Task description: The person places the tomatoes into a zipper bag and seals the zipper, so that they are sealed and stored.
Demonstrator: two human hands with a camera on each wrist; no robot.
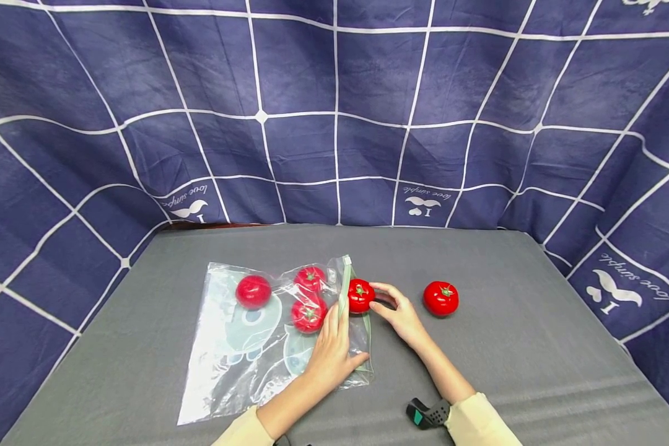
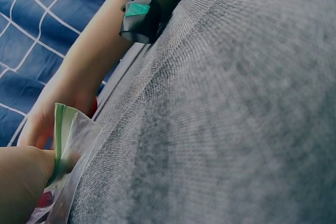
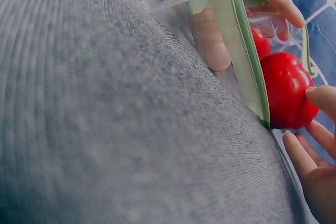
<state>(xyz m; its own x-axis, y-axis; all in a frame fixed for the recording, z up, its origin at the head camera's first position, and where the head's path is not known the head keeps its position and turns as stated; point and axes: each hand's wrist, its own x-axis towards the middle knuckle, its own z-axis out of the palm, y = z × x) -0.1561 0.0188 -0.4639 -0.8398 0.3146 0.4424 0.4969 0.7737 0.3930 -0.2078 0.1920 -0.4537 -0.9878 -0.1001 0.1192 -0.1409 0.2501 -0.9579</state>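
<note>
A clear zip bag [image 1: 201,384] with a pale printed pattern lies flat, its green zip mouth [image 3: 247,61] facing right. My left hand [image 1: 327,353] lies at this mouth, fingers straight along the upper edge and thumb spread apart. Through the film in the right wrist view, the left thumb [image 3: 212,40] shows near the table. At the mouth sits a red tomato [image 3: 287,90], partly behind the zip edge. My right hand [image 1: 401,313] holds that tomato from the right with thumb and fingertips. Inside the bag lie a red round fruit [image 1: 253,292] and two tomatoes [image 1: 309,314].
Another tomato [image 1: 440,298] stands on the grey tabletop [image 1: 513,347], right of my right hand. A blue curtain with white lines [image 1: 368,148] hangs behind the table. A black wrist device [image 1: 428,414] is on my right wrist.
</note>
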